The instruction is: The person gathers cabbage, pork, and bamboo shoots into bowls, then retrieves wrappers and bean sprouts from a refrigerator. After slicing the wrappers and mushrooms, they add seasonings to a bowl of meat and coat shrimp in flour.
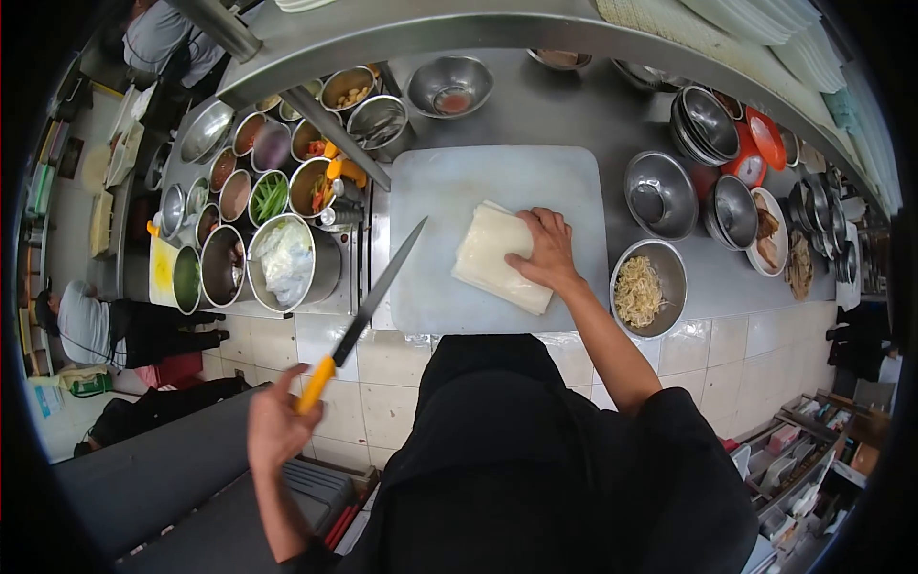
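Observation:
My left hand (pixel 278 422) is closed around the orange handle of a long kitchen knife (pixel 381 289). Its dark blade slants up and to the right, with the tip above the left side of the white cutting board (pixel 421 182). A stack of thin, pale square wrapper sheets (pixel 492 253) lies turned at an angle on the board. On the stack's right part rests my right hand (pixel 549 253), thumb and fingers apart. Some of its fingertips reach the stack's upper right edge. The knife blade is apart from the sheets.
Right of the board stand a metal bowl of bean sprouts (pixel 643 292) and a metal bowl (pixel 660 195). Several ingredient pots crowd the left, including one with a plastic bag (pixel 287 258). A steel shelf (pixel 459 33) crosses above. Another person (pixel 96 327) is at far left.

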The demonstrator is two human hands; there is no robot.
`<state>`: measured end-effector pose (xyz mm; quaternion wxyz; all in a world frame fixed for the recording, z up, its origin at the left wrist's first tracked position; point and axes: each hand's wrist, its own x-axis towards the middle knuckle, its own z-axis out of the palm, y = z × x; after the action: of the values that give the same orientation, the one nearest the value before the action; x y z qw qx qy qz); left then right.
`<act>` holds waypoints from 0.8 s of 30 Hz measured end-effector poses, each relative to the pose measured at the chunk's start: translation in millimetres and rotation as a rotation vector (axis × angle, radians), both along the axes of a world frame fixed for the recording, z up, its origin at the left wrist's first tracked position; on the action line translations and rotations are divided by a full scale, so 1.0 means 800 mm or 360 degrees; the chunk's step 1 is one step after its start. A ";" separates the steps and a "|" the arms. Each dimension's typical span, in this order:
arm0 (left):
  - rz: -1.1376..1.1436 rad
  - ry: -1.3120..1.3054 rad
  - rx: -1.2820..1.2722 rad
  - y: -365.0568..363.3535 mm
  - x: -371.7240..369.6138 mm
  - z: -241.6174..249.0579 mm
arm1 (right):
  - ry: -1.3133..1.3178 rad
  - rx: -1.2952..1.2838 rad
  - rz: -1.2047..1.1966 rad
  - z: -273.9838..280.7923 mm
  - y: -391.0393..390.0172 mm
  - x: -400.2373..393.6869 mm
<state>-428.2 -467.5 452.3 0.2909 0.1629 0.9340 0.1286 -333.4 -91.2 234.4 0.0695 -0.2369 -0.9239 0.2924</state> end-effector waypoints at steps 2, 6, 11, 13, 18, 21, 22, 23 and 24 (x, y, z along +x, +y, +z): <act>0.0228 -0.0541 0.0014 -0.001 0.008 -0.057 | 0.0041 0.0078 -0.0011 -0.001 -0.006 0.000; 0.0609 -0.1150 0.0450 0.016 0.031 -0.169 | 0.0068 0.0089 -0.0065 -0.003 -0.015 0.007; 0.0298 -0.0467 0.0473 0.052 0.048 -0.211 | 0.0164 -0.0048 -0.0239 -0.004 -0.010 -0.009; 0.0248 -0.0417 0.0433 0.075 0.049 -0.206 | 0.0461 -0.0261 -0.0337 0.013 0.010 -0.048; 0.0333 -0.0608 0.0316 0.114 0.048 -0.213 | 0.0522 -0.0120 0.0092 0.022 0.033 -0.148; 0.0297 -0.0625 0.0239 0.133 0.047 -0.207 | 0.0026 0.0112 0.0146 -0.005 0.029 -0.165; 0.0260 -0.0597 0.0217 0.138 0.045 -0.206 | 0.0030 0.0111 0.0144 -0.009 0.030 -0.167; 0.0246 -0.0601 0.0202 0.141 0.045 -0.203 | 0.0014 0.0161 0.0172 -0.014 0.031 -0.168; 0.0247 -0.0599 0.0196 0.142 0.045 -0.201 | -0.0005 0.0207 0.0202 -0.019 0.031 -0.167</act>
<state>-392.0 -353.7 291.7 0.4389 0.0810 0.8632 0.2358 -467.1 -66.7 219.2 0.0646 -0.1734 -0.9541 0.2353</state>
